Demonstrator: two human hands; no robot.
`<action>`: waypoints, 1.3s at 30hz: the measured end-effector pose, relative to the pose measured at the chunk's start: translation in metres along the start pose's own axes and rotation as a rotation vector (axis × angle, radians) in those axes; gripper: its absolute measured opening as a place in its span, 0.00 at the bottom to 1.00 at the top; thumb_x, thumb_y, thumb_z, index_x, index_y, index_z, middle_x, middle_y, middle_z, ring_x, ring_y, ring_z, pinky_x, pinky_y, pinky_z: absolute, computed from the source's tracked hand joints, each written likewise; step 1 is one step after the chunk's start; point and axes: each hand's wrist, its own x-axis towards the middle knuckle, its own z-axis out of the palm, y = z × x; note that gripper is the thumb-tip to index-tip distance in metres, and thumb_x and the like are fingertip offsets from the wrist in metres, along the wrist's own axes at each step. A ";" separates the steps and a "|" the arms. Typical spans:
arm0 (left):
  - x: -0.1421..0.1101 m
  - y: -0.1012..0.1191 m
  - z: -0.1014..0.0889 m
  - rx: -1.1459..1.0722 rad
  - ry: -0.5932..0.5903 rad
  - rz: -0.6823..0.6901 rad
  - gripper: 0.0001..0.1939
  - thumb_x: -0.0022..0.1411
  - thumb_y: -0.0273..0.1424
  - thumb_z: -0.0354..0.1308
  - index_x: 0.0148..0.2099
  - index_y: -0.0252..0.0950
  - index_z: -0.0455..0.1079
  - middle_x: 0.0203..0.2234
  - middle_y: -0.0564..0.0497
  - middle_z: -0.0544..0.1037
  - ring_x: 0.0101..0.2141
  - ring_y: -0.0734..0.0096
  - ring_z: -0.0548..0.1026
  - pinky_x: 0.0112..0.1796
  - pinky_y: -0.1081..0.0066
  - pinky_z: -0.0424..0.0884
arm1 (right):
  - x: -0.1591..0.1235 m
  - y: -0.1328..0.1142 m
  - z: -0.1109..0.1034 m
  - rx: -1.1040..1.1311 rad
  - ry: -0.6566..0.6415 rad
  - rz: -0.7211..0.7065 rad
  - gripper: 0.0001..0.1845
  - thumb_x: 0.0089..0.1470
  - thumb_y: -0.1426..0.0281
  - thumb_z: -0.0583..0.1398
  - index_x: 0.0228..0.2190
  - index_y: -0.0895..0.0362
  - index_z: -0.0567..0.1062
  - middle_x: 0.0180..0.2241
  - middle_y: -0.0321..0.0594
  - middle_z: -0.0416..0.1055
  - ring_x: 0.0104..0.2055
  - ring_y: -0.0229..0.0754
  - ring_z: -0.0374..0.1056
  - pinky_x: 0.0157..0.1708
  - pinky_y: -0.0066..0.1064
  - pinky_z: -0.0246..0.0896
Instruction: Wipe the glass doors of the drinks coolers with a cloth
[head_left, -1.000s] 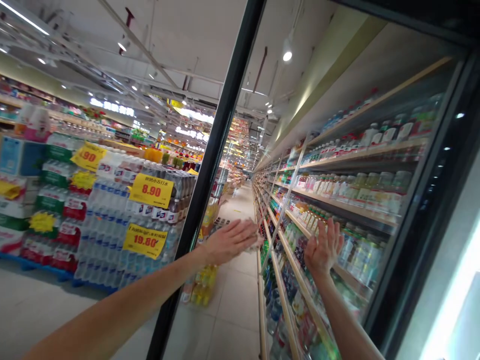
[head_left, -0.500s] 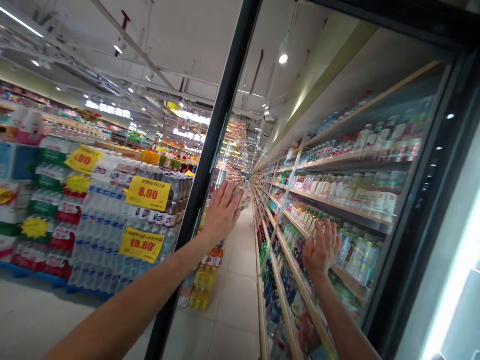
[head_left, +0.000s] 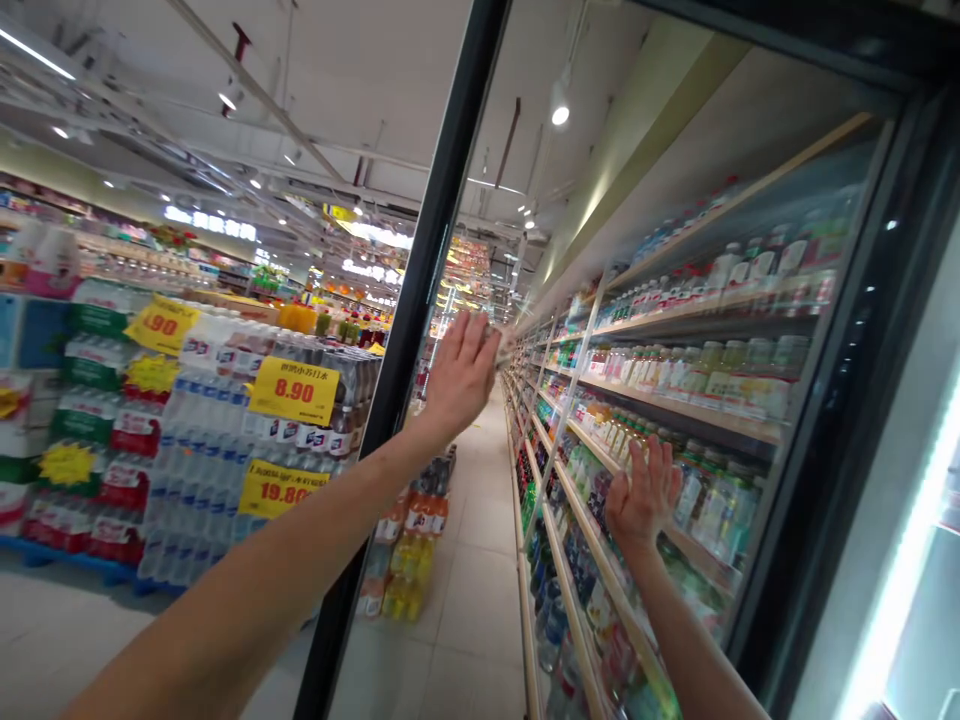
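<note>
We're right up at the chiller's glass door! Our left hand is open, fingers spread, with a pale scrap at its fingertips (too blurred to name), and our right hand is open too, palm set toward the pane, over the bottle shelves.

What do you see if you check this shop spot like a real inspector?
surface: glass door of a drinks fridge, with a black frame
job's things: pale crumpled bit, maybe a cloth, at the left hand's fingertips
clutter: wrapped bottled water stacked by yellow price signs
grippers: left hand raised at the glass; right hand open against the glass
cables: nothing seen
surroundings: bottle-filled shelves behind the glass; tiled floor
</note>
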 end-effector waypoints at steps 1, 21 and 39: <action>-0.008 0.009 0.002 0.000 -0.033 0.089 0.27 0.61 0.25 0.44 0.63 0.39 0.46 0.61 0.48 0.52 0.62 0.64 0.40 0.59 0.56 0.48 | 0.000 0.000 0.000 0.000 -0.001 0.003 0.25 0.53 0.70 0.49 0.54 0.57 0.61 0.58 0.50 0.56 0.62 0.52 0.48 0.56 0.53 0.43; -0.022 0.071 0.024 -0.037 -0.203 0.647 0.23 0.62 0.30 0.45 0.60 0.39 0.52 0.61 0.49 0.53 0.62 0.65 0.46 0.59 0.62 0.48 | -0.002 0.003 0.002 -0.008 0.003 -0.014 0.26 0.54 0.70 0.49 0.55 0.56 0.60 0.58 0.50 0.56 0.62 0.51 0.47 0.56 0.52 0.43; 0.016 0.034 0.018 0.010 -0.040 0.305 0.22 0.62 0.30 0.46 0.59 0.35 0.55 0.59 0.45 0.57 0.61 0.59 0.48 0.58 0.59 0.52 | -0.002 0.004 0.003 -0.019 0.013 -0.022 0.26 0.53 0.70 0.49 0.54 0.57 0.60 0.58 0.49 0.56 0.62 0.52 0.48 0.56 0.52 0.43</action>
